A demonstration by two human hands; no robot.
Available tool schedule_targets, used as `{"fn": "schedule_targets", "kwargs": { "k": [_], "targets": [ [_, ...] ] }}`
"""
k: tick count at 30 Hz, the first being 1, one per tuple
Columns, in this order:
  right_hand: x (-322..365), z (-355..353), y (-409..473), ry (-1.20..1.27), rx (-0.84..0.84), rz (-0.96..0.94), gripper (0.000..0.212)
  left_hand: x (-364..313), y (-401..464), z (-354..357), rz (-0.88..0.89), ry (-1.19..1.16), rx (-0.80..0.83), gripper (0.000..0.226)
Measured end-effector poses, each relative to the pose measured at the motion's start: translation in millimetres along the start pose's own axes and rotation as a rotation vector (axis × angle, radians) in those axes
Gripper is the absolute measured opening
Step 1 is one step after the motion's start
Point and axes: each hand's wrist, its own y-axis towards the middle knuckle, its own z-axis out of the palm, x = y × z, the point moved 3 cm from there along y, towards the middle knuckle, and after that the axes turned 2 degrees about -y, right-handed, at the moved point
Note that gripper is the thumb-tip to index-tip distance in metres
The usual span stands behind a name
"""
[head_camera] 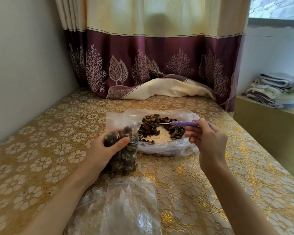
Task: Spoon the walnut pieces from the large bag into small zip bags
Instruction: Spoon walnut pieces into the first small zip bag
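Note:
The large clear bag (pixel 166 148) lies open in the middle of the table with dark walnut pieces (pixel 151 128) ringed around a bare patch. My left hand (pixel 102 150) grips a small zip bag (pixel 126 156) well filled with walnut pieces, held upright just left of the large bag. My right hand (pixel 209 141) pinches the purple handle of a spoon (pixel 183 123). Its metal bowl reaches left into the walnut pieces in the large bag.
Several empty clear zip bags (pixel 126 206) lie near the table's front edge between my arms. The table carries a gold floral cloth (pixel 41 150). A purple and cream curtain (pixel 159 65) hangs at the back, a wall stands on the left, and folded towels (pixel 277 90) lie on a ledge at the right.

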Motion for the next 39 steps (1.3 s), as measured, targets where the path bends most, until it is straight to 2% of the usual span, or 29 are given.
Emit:
{"fn": "schedule_targets", "kwargs": {
  "k": [5,10,16,19,22,24,27,30,33,37,39],
  "targets": [
    [15.3,6.0,-6.8,0.049,0.067,-0.070,0.026,0.7,-1.6,4.0,-0.033,0.017,0.070,0.045],
    [23.2,14.5,-17.7,0.082,0.153,-0.117,0.026,-1.0,-2.7,5.1,-0.041,0.008,0.087,0.057],
    [24.6,22.4,-26.1,0.072,0.269,-0.160,0.022,-1.5,-4.0,5.0,-0.056,-0.041,0.092,0.058],
    [24.6,22.1,-25.6,0.065,0.304,-0.193,0.022,-1.9,-4.9,4.8,-0.050,-0.049,0.091,0.065],
    [23.6,22.3,-24.3,0.090,0.334,-0.201,0.022,-2.2,-4.2,3.7,-0.039,-0.063,0.070,0.049],
    [22.9,21.9,-22.9,0.117,0.337,-0.193,0.022,-1.9,-3.6,2.6,-0.022,-0.074,0.043,0.046],
    [20.9,19.2,-18.7,0.176,0.286,-0.164,0.023,-2.7,-4.0,2.6,0.015,-0.081,0.029,0.041],
    [16.8,12.5,-12.3,0.159,0.148,-0.172,0.022,-3.8,-3.9,1.0,0.048,-0.082,-0.010,0.039],
    [9.9,5.1,-6.6,-0.028,0.025,-0.248,0.022,-4.8,-2.7,-2.9,0.079,-0.091,-0.072,0.045],
    [-1.0,0.6,-1.3,-0.347,-0.030,-0.333,0.031,-5.6,-1.4,-7.0,0.096,-0.115,-0.129,0.052],
    [-4.4,-1.3,0.1,-0.415,-0.059,-0.349,0.035,-6.1,-0.9,-8.3,0.099,-0.129,-0.142,0.051]
  ]
}}
